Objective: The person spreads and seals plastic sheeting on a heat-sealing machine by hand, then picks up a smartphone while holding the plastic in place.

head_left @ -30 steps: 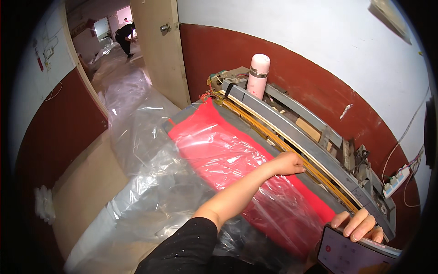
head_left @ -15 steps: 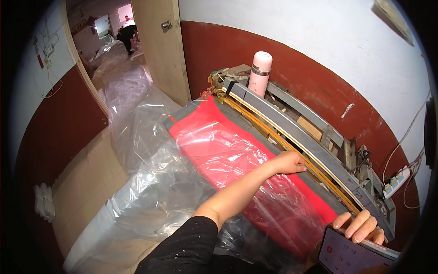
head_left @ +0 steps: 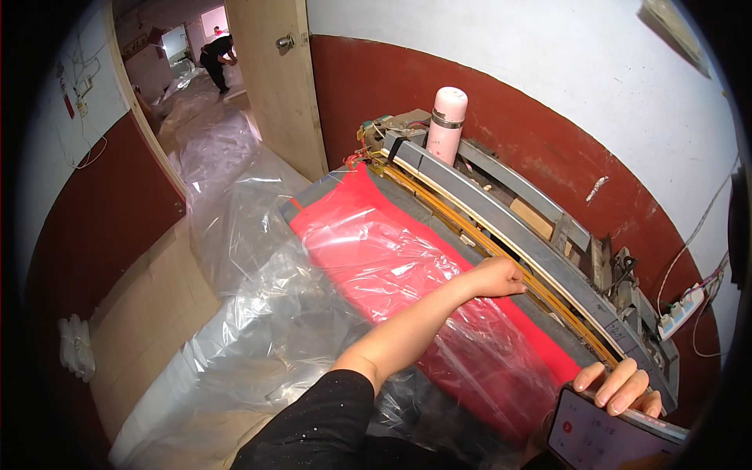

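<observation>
A red sheet (head_left: 368, 243) lies under clear plastic film (head_left: 262, 227) along the grey work surface of a long machine that looks like a bag sealer (head_left: 513, 219). My left arm reaches across it. My left hand (head_left: 495, 277) is closed, knuckles up, at the red sheet's far edge beside the machine's yellow-orange strips (head_left: 439, 204). Its curled fingers hide whatever may be in them. At the lower right my right hand (head_left: 619, 389) grips a phone (head_left: 603, 432) with a lit screen by its top edge. The phone covers the near end of the red sheet.
A pink flask (head_left: 447, 129) stands upright behind the machine bar. More film spills left and runs through the doorway beside an open door (head_left: 270, 78). Another person (head_left: 215, 63) bends over film in the far room. A power strip (head_left: 681, 313) hangs at the right wall.
In the far room the other person has shifted slightly left and stands a little differently. Both my hands, the phone and the red sheet stay nearly where they were.
</observation>
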{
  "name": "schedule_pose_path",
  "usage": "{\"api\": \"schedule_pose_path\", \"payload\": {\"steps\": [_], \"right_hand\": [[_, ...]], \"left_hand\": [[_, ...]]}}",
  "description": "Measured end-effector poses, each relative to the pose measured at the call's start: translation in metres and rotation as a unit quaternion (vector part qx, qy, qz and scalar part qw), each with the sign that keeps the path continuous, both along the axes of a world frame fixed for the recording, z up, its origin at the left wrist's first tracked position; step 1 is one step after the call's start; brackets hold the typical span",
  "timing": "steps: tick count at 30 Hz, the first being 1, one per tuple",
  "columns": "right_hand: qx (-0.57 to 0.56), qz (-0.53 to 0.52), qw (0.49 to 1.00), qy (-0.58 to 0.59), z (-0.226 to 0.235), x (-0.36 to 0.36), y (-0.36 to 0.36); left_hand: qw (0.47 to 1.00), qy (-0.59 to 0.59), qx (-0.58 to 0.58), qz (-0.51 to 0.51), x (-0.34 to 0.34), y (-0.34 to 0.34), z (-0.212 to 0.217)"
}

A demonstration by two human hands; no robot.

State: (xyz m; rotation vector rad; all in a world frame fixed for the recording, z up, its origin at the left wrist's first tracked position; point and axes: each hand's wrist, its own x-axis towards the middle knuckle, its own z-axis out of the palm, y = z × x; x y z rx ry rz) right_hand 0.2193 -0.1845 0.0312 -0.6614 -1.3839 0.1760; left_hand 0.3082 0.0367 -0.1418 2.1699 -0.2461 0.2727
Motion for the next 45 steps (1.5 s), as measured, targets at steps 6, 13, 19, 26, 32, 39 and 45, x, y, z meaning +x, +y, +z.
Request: {"api": "schedule_pose_path", "payload": {"steps": [6,13,19,26,32,39,45], "right_hand": [[0.0,-0.002,1.0,0.002,0.0006,-0.0011,-0.0002],[-0.001,-0.001,1.0,-0.001,0.0011,-0.0003,-0.002],[0.003,-0.008,1.0,-0.003,0.0013,-0.0002,-0.0009],[-0.014,-0.015,1.0,-0.005,0.0047,-0.0018,-0.0045],[-0.012,-0.01,1.0,-0.007,0.0033,-0.0003,-0.0038],[-0.002,-0.012,1.0,-0.015,-0.0004,0.0013,0.0001],[-0.005,0.014,1.0,-0.019,0.0014,0.0036,-0.0015]], "left_hand": [[1.0,0.01,0.021,0.004,0.0007,0.0007,0.001],[1.0,0.019,0.02,0.002,0.0011,-0.0001,0.0018],[1.0,0.02,0.016,-0.001,-0.0017,0.0003,0.0048],[1.0,-0.004,-0.001,-0.007,0.0013,-0.0023,0.0013],[1.0,-0.012,0.007,-0.006,0.0006,-0.0011,0.0016],[1.0,-0.004,0.006,0.002,-0.0026,0.0023,-0.0002],[1.0,0.02,0.017,0.004,-0.0026,0.0011,0.0044]]}}
